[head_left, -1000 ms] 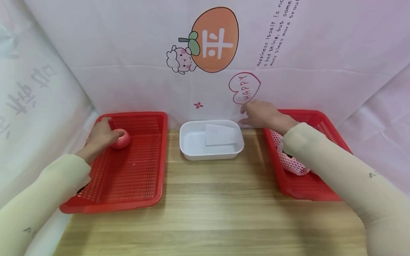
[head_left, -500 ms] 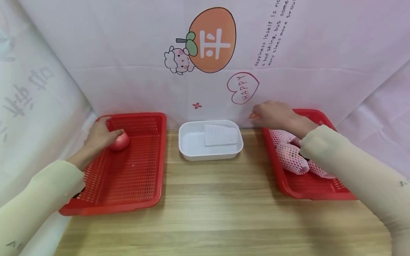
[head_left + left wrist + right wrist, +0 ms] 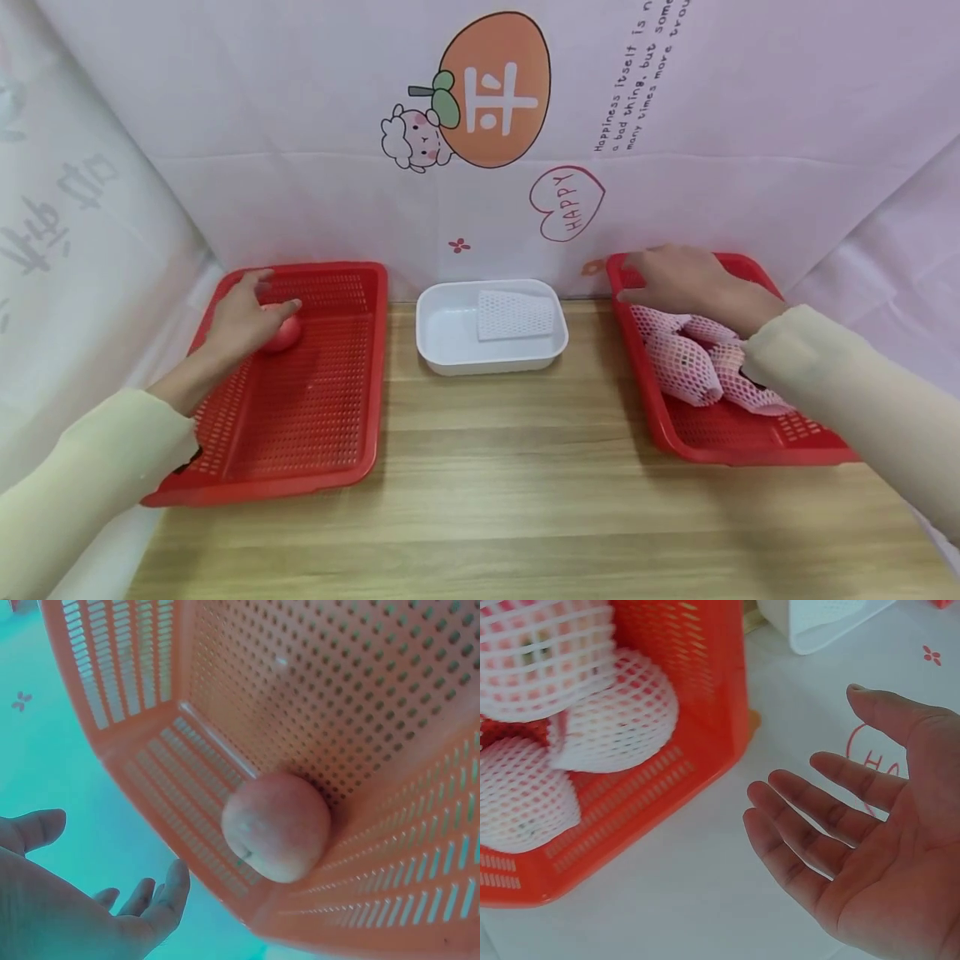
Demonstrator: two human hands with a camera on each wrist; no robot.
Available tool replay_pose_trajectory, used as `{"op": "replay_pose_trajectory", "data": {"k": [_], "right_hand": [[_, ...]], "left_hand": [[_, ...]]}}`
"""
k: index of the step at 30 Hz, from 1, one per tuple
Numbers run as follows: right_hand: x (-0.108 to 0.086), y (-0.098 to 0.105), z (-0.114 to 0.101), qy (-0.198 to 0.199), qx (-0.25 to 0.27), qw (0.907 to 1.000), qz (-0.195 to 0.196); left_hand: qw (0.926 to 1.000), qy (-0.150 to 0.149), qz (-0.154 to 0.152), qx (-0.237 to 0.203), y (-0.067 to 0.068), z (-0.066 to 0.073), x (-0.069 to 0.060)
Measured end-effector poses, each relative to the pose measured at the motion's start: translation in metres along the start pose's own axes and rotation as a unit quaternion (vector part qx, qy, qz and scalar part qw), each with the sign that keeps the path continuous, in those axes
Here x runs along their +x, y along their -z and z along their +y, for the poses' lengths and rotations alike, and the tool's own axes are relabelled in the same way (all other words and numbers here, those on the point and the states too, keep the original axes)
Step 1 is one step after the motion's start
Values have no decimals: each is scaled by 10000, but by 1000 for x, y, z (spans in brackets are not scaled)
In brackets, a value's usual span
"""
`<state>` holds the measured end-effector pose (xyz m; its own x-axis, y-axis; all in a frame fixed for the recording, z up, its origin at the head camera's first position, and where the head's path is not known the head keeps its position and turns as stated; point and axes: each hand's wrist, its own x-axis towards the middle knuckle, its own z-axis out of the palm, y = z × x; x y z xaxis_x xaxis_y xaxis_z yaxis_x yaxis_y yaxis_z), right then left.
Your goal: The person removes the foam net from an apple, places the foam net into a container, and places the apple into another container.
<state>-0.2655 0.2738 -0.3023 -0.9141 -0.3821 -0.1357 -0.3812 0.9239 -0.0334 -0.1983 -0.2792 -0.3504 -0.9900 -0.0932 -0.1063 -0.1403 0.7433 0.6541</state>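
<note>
In the head view my left hand (image 3: 243, 321) hovers over the back left corner of the left red basket (image 3: 322, 400), partly covering a red apple (image 3: 287, 333). The left wrist view has the apple (image 3: 277, 829) lying in the basket corner, apart from the loosely spread fingers of the hand (image 3: 90, 907). My right hand (image 3: 678, 279) is over the back left of the right red basket (image 3: 720, 457) and holds nothing. Its fingers are spread in the right wrist view. Below it lie several fruits in pink-white foam nets (image 3: 682, 371).
A white plastic container (image 3: 487, 367) stands between the baskets, with a flat white foam net (image 3: 517, 317) in its right half. Everything rests on a wood-grain table (image 3: 495, 483). A printed white cloth (image 3: 315, 200) rises behind as a backdrop.
My right hand has moved right, from beside the back wall to over the right basket, uncovering more netted fruits. The left hand stays near the apple, its thumb and fingers a little more spread.
</note>
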Motion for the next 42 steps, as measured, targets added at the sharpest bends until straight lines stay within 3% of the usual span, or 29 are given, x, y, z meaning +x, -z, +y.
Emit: {"op": "replay_pose_trajectory", "data": {"k": [15, 25, 42], "right_hand": [[-29, -16, 39, -178, -154, 9994, -250], [-44, -35, 58, -213, -8, 9987, -473], [-56, -74, 68, -362, 293, 9950, -885]], "left_hand": [[9977, -646, -178, 117, -21, 35, -26], [9933, -1024, -534, 19, -38, 53, -41], [9844, -1603, -694, 191, -71, 80, -73]]}}
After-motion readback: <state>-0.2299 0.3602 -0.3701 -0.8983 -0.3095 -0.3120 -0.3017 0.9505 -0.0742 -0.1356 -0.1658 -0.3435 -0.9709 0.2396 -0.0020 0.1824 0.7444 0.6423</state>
